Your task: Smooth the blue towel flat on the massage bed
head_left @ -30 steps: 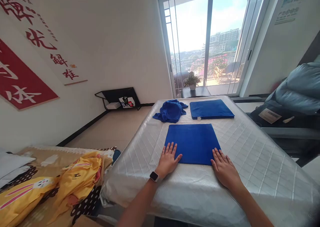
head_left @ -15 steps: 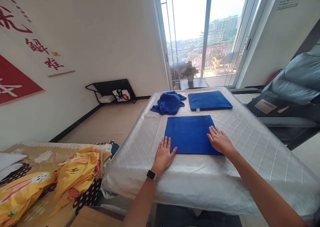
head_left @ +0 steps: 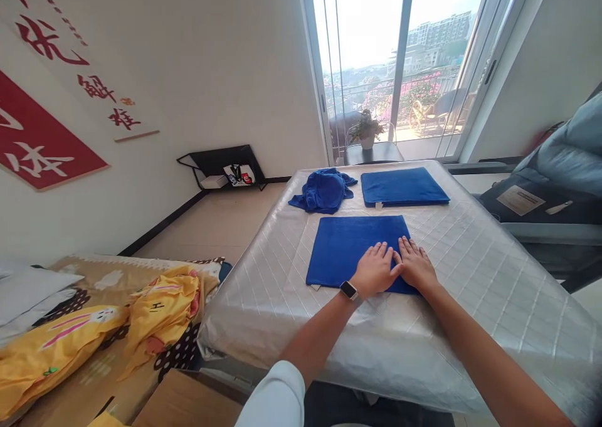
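A folded blue cloth (head_left: 343, 245) lies flat as a neat rectangle near the front of the silvery quilted table cover (head_left: 263, 301). My left hand (head_left: 375, 269) rests flat on the cloth's right half, fingers stretched out, a watch on the wrist. Beside it my right hand (head_left: 416, 264) lies flat across the cloth's right edge, fingers extended; the two thumbs meet or nearly meet. Farther back sit a folded stack of blue cloth (head_left: 404, 186) with a small white tag and, to its left, a crumpled blue cloth (head_left: 324, 190).
On the left, a low bed (head_left: 117, 276) holds yellow rabbit-print fabric (head_left: 70, 336). An open cardboard box (head_left: 183, 402) stands at the front left. A dark armchair (head_left: 555, 195) is at the right, and a potted plant (head_left: 367, 132) stands behind the table.
My left hand has moved right, from the cloth's left edge across to beside my right hand. My right hand stays at the right edge. The view has turned slightly left.
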`<state>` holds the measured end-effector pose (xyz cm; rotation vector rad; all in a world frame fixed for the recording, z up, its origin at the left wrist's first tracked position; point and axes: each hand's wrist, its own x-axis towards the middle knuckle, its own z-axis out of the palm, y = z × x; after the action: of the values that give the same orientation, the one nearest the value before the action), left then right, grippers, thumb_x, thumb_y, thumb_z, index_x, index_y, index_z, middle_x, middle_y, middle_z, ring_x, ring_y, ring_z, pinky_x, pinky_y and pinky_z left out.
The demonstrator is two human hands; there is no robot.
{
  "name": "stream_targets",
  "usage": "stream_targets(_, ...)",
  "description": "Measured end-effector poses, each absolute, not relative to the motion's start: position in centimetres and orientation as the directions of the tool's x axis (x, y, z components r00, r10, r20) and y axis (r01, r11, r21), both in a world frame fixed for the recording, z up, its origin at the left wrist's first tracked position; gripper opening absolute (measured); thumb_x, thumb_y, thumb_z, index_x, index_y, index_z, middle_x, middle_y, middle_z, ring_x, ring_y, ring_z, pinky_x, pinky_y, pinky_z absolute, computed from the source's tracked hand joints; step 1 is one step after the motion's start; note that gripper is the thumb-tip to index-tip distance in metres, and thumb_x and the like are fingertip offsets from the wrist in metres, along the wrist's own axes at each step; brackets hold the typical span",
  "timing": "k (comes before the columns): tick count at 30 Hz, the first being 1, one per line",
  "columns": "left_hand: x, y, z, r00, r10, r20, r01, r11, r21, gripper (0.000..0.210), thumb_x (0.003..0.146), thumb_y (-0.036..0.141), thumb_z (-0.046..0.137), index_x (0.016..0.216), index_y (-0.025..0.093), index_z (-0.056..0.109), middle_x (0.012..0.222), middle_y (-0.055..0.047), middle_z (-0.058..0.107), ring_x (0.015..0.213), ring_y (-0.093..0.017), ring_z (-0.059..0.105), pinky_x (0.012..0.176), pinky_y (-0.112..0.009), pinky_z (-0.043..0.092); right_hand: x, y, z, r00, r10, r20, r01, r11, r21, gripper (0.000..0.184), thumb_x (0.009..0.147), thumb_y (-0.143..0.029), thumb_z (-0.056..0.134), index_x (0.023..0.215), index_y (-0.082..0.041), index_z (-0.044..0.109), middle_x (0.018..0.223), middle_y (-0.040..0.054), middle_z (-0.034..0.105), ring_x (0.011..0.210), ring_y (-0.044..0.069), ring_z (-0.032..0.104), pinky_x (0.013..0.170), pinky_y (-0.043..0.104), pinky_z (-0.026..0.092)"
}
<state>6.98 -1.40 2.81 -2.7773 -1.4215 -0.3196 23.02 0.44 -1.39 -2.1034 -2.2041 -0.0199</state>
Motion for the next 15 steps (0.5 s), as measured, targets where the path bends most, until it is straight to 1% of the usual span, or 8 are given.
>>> stream_targets(3,10.5,1.7,1.8,0.570,0.800,0.190,0.798,-0.593,0.103,0.063,0.105,0.048,0.015,0.152,0.012,0.036,0.159,-0.011,0.036,0.149,-0.023,0.027,0.121,-0.040,0.024,23.1,0.2,-1.2,-0.049,0.996,0.071,0.998,0.052,-0.046,0.060,0.099,-0.027,0.022,0.157,-0.011,0.030,0.164,0.0083,0.025,0.151,0.024,0.020,0.121,0.042,0.020)
stream_targets(6,10.5,3.7,0.4,0.522,0.839,0.154,0.830,-0.541,0.133,0.064,0.105,0.048,0.011,0.154,0.013,0.032,0.160,-0.010,0.033,0.150,-0.022,0.024,0.121,-0.041,0.024,22.9,0.3,-1.2,-0.018,0.998,0.065,0.997,0.023,-0.071,0.060,0.100,-0.029,0.022,0.157,-0.011,0.030,0.163,0.0076,0.027,0.151,0.023,0.021,0.122,0.042,0.019)
stream_targets(9,7.7,4.5,-0.5,0.509,0.853,0.115,0.839,-0.521,0.153,0.070,0.104,0.054,0.007,0.155,0.013,0.031,0.161,-0.009,0.031,0.150,-0.020,0.023,0.123,-0.039,0.021,22.8,0.6,-1.2,-0.005,0.999,0.049,0.995,0.009,-0.095,0.063,0.101,-0.038,0.021,0.157,-0.008,0.028,0.163,0.0096,0.026,0.150,0.025,0.020,0.122,0.044,0.017)
stream_targets(11,4.8,4.8,-0.7,0.476,0.873,0.106,0.861,-0.487,0.148,0.076,0.102,0.059,0.006,0.155,0.011,0.030,0.162,-0.010,0.029,0.151,-0.020,0.020,0.123,-0.039,0.018,22.7,0.8,-1.2,-0.002,0.999,0.038,0.994,0.006,-0.105,0.064,0.102,-0.040,0.021,0.157,-0.008,0.027,0.164,0.0098,0.025,0.151,0.025,0.019,0.122,0.044,0.017)
stream_targets(15,-2.1,5.4,-0.7,0.338,0.939,0.056,0.932,-0.342,0.122,0.081,0.100,0.064,0.005,0.156,0.011,0.028,0.163,-0.010,0.024,0.152,-0.023,0.017,0.124,-0.041,0.015,22.8,0.9,-1.2,0.011,1.000,0.017,0.993,-0.009,-0.114,0.064,0.102,-0.041,0.019,0.158,-0.010,0.026,0.164,0.0082,0.023,0.151,0.024,0.018,0.122,0.044,0.016)
